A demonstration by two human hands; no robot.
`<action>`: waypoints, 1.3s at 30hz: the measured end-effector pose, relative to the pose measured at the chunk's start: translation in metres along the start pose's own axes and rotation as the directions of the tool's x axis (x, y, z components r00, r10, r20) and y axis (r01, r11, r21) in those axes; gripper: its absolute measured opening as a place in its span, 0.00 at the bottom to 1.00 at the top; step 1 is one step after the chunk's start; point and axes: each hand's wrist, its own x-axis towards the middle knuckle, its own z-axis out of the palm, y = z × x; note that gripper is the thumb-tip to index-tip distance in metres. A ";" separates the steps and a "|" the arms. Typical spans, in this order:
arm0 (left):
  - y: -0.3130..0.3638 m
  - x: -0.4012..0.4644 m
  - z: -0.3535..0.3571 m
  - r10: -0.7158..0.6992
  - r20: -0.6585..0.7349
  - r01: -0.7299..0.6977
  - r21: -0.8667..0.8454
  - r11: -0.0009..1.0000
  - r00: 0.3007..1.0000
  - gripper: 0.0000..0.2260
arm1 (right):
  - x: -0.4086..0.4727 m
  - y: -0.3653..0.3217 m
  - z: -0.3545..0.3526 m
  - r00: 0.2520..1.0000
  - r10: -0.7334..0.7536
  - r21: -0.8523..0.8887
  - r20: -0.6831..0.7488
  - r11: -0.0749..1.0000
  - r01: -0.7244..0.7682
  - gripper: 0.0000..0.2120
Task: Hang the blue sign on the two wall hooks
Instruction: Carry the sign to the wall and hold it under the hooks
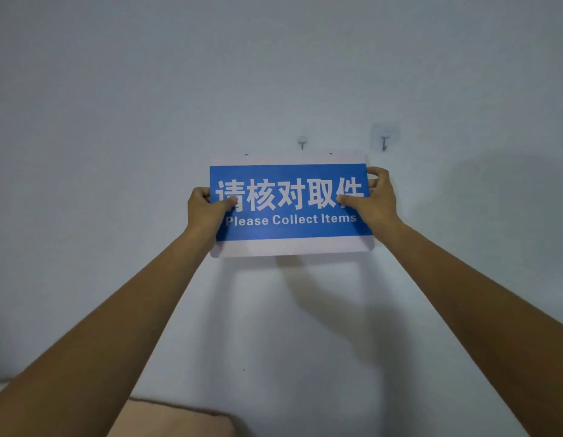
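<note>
Both my hands, left hand (206, 209) and right hand (376, 200), grasp the blue sign (289, 203) mid-frame, below the hooks (302, 141). Risk: its holes sit left of them, so one side may miss.

Hard to pin down where I am, honestly. Pretty much all I see is a plain pale painted wall (116, 121), with two small stick-on hooks (302, 142) on it. The sign (289, 228) just below them reads "Please Collect Items", so maybe a parcel pickup spot. Well below it there's a beige cushioned corner (166, 417), sofa-like.
</note>
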 end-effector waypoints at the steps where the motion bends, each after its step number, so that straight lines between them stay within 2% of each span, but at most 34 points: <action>1: 0.001 0.002 0.010 -0.006 0.021 0.007 -0.009 1.000 1.000 0.16 | 0.004 0.000 -0.008 1.000 -0.004 -0.014 -0.016 1.000 0.004 0.36; 6: 0.006 0.020 0.045 -0.040 0.124 0.046 -0.043 0.998 0.991 0.16 | 0.019 0.000 -0.035 0.995 -0.042 -0.081 -0.094 0.996 0.035 0.35; 9: 0.011 0.032 0.062 -0.053 0.182 0.066 -0.065 0.996 0.982 0.13 | 0.026 -0.002 -0.046 0.990 -0.062 -0.112 -0.130 0.993 0.047 0.36; 16: 0.008 0.042 0.087 0.019 0.368 0.031 -0.129 0.991 0.930 0.12 | 0.032 -0.005 -0.061 0.982 -0.062 -0.066 -0.178 0.997 0.051 0.36; 20: 0.002 0.048 0.093 0.020 0.423 0.026 -0.102 0.994 0.906 0.09 | 0.032 -0.005 -0.066 0.965 -0.056 -0.157 -0.256 0.987 0.016 0.38; 24: -0.004 0.057 0.097 0.112 0.388 -0.117 -0.012 0.993 0.915 0.19 | 0.032 -0.002 -0.062 0.943 -0.111 -0.211 -0.314 0.976 0.045 0.36; 29: -0.004 0.057 0.100 0.382 0.329 -0.415 0.033 0.909 0.864 0.35 | 0.033 0.000 -0.058 0.924 -0.199 -0.230 -0.327 0.965 0.126 0.36; 33: -0.001 0.053 0.106 0.492 0.250 -0.528 0.097 0.844 0.834 0.33 | 0.037 0.000 -0.058 0.915 -0.227 -0.216 -0.334 0.963 0.160 0.35; 39: 0.000 0.051 0.118 0.524 0.201 -0.557 0.184 0.810 0.828 0.31 | 0.042 0.012 -0.067 0.907 -0.234 -0.214 -0.349 0.963 0.167 0.34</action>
